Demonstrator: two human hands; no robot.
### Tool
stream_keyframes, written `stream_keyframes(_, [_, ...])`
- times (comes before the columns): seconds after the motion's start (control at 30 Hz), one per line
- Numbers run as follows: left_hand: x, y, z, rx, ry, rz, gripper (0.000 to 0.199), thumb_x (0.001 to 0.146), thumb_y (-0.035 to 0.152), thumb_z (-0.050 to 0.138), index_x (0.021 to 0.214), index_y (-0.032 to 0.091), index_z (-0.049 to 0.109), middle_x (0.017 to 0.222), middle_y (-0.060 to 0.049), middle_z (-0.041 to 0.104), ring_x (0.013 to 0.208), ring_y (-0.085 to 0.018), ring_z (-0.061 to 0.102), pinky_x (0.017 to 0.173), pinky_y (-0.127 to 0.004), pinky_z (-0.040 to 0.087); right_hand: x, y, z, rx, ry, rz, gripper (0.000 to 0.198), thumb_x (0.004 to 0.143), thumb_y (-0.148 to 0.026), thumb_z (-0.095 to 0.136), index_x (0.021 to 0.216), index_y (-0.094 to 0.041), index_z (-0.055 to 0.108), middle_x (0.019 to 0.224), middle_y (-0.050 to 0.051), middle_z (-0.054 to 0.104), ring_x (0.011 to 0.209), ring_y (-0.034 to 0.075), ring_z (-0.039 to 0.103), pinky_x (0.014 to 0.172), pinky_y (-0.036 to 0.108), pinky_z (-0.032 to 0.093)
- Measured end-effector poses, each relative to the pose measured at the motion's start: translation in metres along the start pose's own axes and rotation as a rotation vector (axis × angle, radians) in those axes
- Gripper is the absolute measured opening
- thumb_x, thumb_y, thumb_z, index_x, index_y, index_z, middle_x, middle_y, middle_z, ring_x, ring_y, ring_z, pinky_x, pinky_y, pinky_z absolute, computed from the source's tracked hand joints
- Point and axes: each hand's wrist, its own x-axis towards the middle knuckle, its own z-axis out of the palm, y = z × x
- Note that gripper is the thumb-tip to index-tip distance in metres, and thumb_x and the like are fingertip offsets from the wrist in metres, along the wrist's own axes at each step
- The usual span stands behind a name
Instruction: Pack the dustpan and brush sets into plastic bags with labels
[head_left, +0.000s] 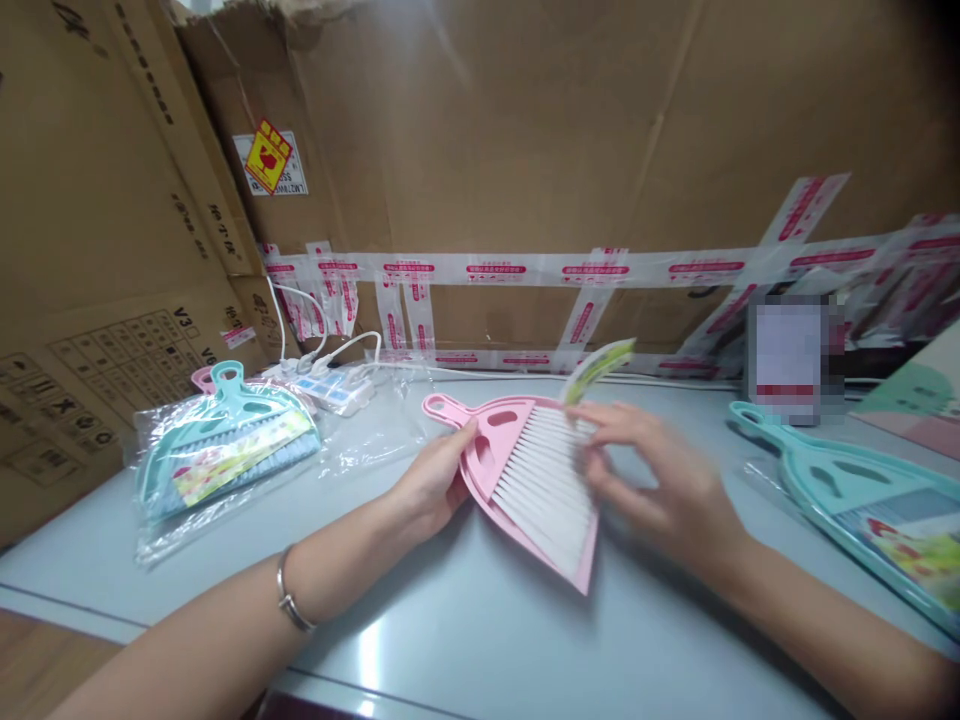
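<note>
A small pink dustpan (pixel 493 440) is held tilted above the table, its ring-ended handle pointing to the upper left. Its hand brush, with white bristles (pixel 547 485), sits nested in the pan. My left hand (pixel 435 480) grips the set by its left edge, thumb on top and the other fingers partly hidden beneath. At the opposite edge my right hand (pixel 660 470), slightly blurred, has its fingertips closed at the base of a curved green-and-white paper label (pixel 598 368). That label stands up away from the bristles.
A bagged mint dustpan set (pixel 229 440) lies at left, with a pink handle behind it. Another mint set (pixel 847 475) lies at right, near a blurred-out upright item (pixel 789 355). Taped cardboard (pixel 480 150) walls the back; a white power strip (pixel 334 385) and cables run along it.
</note>
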Motion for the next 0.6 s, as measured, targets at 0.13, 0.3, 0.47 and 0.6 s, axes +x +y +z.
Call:
stream_keyframes(0.13, [-0.001,0.000,0.002,-0.177,-0.050,0.012,0.033,0.092,0.034,0.041,0.098,0.011,0.064,0.096,-0.009,0.070,0.081,-0.015,0.066,0.077,-0.026,0.053,-0.008,-0.016,0.014,0.053,-0.175,-0.122,0.019,0.081,-0.011,0.051,0.093,-0.023,0.058,0.094,0.002,0.072,0.088,0.018,0.067,0.089,0.041,0.049])
stream_keyframes(0.3, [-0.004,0.000,0.003,-0.217,-0.119,-0.016,0.044,0.091,0.045,0.038,0.108,0.010,0.060,0.096,-0.012,0.069,0.080,-0.018,0.067,0.072,-0.028,0.056,-0.007,-0.018,0.015,0.073,-0.158,-0.194,0.023,0.082,-0.010,0.053,0.099,-0.021,0.063,0.093,0.005,0.072,0.084,0.017,0.067,0.077,0.036,0.053])
stream_keyframes(0.47, [-0.008,-0.007,0.007,-0.104,-0.148,0.071,0.037,0.084,0.031,0.057,0.116,0.013,0.053,0.101,-0.011,0.068,0.079,-0.016,0.067,0.066,-0.024,0.054,-0.005,-0.023,0.016,0.082,-0.139,-0.169,0.018,0.084,-0.014,0.054,0.098,-0.019,0.065,0.093,0.008,0.071,0.084,0.018,0.065,0.073,0.035,0.053])
stream_keyframes(0.6, [-0.008,-0.012,0.004,-0.007,-0.284,0.190,0.047,0.071,0.011,0.067,0.116,0.015,0.054,0.103,-0.010,0.068,0.088,-0.018,0.066,0.077,-0.026,0.052,-0.010,-0.021,0.018,0.137,-0.161,-0.163,0.019,0.084,-0.020,0.056,0.101,-0.022,0.064,0.096,0.007,0.068,0.088,0.019,0.063,0.076,0.037,0.051])
